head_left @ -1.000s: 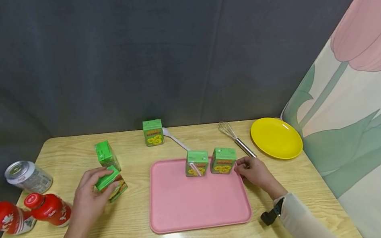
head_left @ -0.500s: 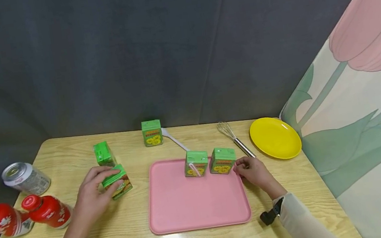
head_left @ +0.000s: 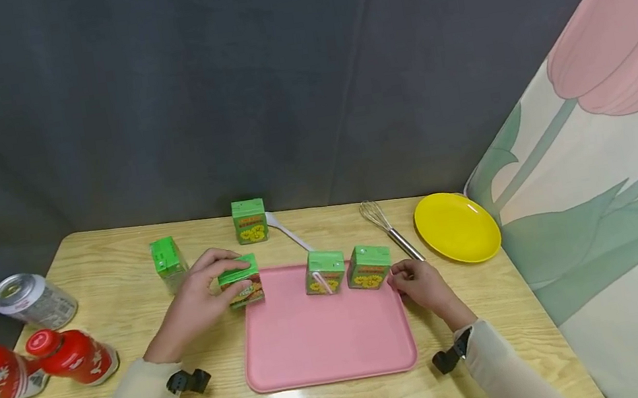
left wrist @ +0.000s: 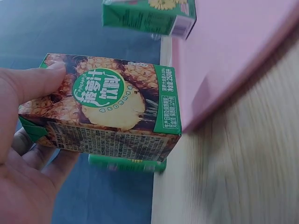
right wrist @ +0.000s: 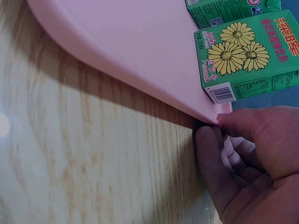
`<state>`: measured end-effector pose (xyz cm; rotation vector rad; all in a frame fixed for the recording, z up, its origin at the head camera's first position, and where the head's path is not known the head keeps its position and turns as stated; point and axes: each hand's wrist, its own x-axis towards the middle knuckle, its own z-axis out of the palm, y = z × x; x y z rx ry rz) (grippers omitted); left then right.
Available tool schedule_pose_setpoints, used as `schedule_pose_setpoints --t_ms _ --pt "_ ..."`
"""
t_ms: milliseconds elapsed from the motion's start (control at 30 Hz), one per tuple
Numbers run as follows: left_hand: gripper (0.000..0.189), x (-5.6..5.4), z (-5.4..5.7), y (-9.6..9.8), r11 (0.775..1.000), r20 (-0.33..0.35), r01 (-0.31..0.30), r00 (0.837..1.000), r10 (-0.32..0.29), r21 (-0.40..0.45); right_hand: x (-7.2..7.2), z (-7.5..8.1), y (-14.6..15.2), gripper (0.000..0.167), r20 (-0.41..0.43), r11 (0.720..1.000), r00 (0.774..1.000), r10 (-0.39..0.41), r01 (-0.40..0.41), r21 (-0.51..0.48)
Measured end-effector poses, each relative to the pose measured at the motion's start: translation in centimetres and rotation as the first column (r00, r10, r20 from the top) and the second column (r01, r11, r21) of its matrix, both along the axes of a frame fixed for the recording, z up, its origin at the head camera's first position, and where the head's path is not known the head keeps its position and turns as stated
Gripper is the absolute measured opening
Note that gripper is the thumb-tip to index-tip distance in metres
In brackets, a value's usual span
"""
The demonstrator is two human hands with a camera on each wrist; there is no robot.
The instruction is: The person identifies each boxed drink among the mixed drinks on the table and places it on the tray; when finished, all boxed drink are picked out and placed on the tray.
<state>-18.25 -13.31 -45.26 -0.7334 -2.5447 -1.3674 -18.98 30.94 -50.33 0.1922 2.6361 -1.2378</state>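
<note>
My left hand [head_left: 201,297] grips a green pineapple juice carton [head_left: 248,285] by its upper part, at the tray's back left corner. In the left wrist view that juice carton [left wrist: 117,105] shows a pineapple print, with the thumb on the front and fingers behind. The pink tray [head_left: 327,341] lies flat on the table. My right hand [head_left: 423,285] pinches the tray's right rim between thumb and fingers. Two chrysanthemum tea cartons stand on the tray's back part: one [head_left: 330,262] has a straw on its front, the other [head_left: 369,268] is close to my right hand.
Behind the tray are another green drink carton [head_left: 250,222], a white spoon [head_left: 286,229] and a whisk [head_left: 394,232]. A yellow plate [head_left: 458,227] lies at right. On the left stand a green carton [head_left: 169,262], a silver can [head_left: 36,301] and two red bottles [head_left: 74,356].
My left hand has carried the pineapple juice carton rightward from beside the left carton to the tray's back left corner. My right hand stays at the tray's rim.
</note>
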Motion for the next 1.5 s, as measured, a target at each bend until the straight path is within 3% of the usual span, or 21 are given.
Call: schedule_pose_setpoints --t_ms 233,467,867,1200,1300,1367,1433,1500 --pt "0.026 -1.3 0.0 2.7 0.995 0.046 0.099 0.994 -0.100 0.025 -0.1 0.2 -0.5 0.024 0.022 1.000 1.000 -0.003 0.003 -0.012" --pt "0.024 -2.1 -0.4 4.3 0.991 0.074 0.128 0.989 -0.130 0.030 -0.2 0.2 -0.6 0.023 0.006 1.000 1.000 -0.002 0.002 -0.013" --pt "0.024 -2.5 -1.0 4.5 0.990 0.090 0.139 0.986 -0.139 0.004 -0.3 0.2 -0.7 0.023 -0.007 1.000 1.000 -0.003 0.003 -0.009" --pt "0.028 -2.8 -0.4 3.9 0.981 0.187 0.189 0.964 -0.191 0.031 0.0 0.1 -0.3 0.024 0.008 0.998 1.000 -0.022 0.022 -0.057" --pt "0.030 -2.7 0.1 3.0 0.993 0.113 0.121 0.986 -0.120 0.002 0.0 0.0 -0.2 0.024 0.010 0.998 1.000 -0.018 0.019 -0.064" --pt "0.027 -2.7 0.3 2.1 0.999 0.002 0.024 1.000 -0.024 -0.029 0.0 0.0 -0.1 0.024 0.011 0.998 1.000 -0.019 0.019 -0.067" --pt "0.024 -2.8 0.5 1.1 0.992 -0.123 -0.115 0.987 0.107 -0.056 0.0 0.0 -0.1 0.024 0.014 0.998 1.000 -0.021 0.022 -0.067" --pt "0.024 -2.8 0.5 0.0 0.967 -0.202 -0.251 0.950 0.237 -0.046 0.0 0.0 0.0 0.024 0.018 0.998 1.000 -0.022 0.023 -0.066"
